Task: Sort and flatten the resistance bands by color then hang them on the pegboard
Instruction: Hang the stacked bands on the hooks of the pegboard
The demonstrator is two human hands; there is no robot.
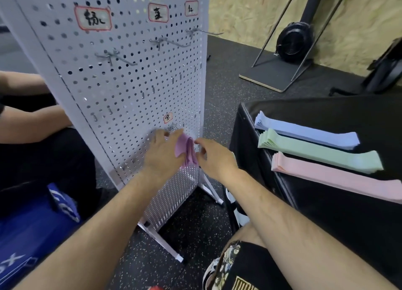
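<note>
Your left hand (162,157) curls round the folded lilac rubber resistance bands (186,149), holding them against the lower face of the white perforated metal pegboard (130,89). Your right hand (214,157) pinches their three-o'clock edge, apparently to open the loop for the blurred wire hook (173,127) at eleven o'clock. The flattened pale blue stack (309,135), green stack (319,152) and pink stack (335,176) lie at three o'clock on the black padded bench (326,213), sorted but unhung.

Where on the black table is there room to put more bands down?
The black table is bare on the near side of the pink stack and on the far side of the blue stack. The green stack lies close between them, leaving only thin gaps: crowded there.
</note>
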